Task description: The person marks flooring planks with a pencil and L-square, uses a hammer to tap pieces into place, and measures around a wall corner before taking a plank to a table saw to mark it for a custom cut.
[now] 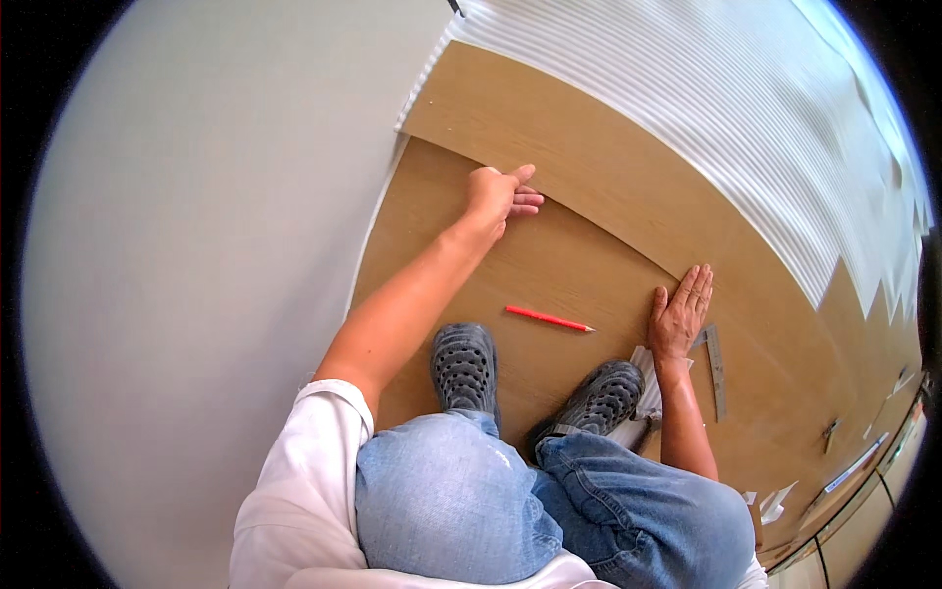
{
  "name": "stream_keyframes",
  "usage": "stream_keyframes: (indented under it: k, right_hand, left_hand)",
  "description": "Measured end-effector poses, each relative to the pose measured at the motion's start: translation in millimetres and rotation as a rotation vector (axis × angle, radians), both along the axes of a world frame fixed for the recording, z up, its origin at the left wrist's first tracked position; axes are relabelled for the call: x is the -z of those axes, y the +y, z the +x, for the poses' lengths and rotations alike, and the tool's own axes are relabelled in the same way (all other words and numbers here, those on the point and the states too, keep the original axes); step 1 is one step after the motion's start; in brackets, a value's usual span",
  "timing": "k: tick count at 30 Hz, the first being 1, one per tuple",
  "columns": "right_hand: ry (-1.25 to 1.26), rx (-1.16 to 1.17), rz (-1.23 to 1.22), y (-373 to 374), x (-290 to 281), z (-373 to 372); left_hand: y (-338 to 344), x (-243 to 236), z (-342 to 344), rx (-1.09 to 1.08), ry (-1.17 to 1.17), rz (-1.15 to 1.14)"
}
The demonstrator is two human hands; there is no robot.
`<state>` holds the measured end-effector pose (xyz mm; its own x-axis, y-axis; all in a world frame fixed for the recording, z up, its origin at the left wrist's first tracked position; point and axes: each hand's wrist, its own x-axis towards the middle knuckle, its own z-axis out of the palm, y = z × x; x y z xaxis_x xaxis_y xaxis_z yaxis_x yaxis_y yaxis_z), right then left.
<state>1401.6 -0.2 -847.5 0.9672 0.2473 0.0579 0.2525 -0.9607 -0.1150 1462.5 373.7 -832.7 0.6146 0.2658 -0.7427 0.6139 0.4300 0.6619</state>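
My left hand [503,201] is at the lower edge of a light-brown wood-grain panel [579,137], its thumb and fingers extended and apart. My right hand [679,319] lies with outstretched fingers on the same panel's edge, farther right. Between my hands and my feet, a red pencil [549,318] lies on the brown board [520,265] beneath me. A metal square [717,378] lies just right of my right hand, and some crumpled white material [649,393] sits beside my right shoe [599,393], partly hidden.
A pale wall-like surface [177,245] fills the left. White ribbed sheeting [706,98] borders the panel at upper right. A long blade-like tool [856,461], a small dark tool [829,432] and white scraps [775,503] lie at lower right. My bent knees fill the bottom.
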Motion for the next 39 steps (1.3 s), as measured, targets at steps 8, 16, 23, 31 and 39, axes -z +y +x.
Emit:
stream_keyframes:
  k: [8, 16, 23, 31, 39]
  right_hand:
    - [0.080, 0.014, -0.056, -10, 15, 0]
    - [0.043, 0.072, -0.003, -23, 9, 6]
    - [0.059, 0.066, 0.041, -13, 7, 2]
    - [0.044, 0.034, 0.046, -10, 2, 6]
    - [0.025, 0.044, 0.019, -13, 5, 4]
  left_hand:
    - [2, 7, 0, 0.110, 0.102, 0.077]
    - [-19, 4, 8, 0.102, 0.074, 0.109]
    - [-14, -1, 1, 0.074, 0.072, 0.153]
    - [-10, 10, 6, 0.092, 0.115, 0.131]
    - [-8, 0, 8, 0.182, 0.101, 0.175]
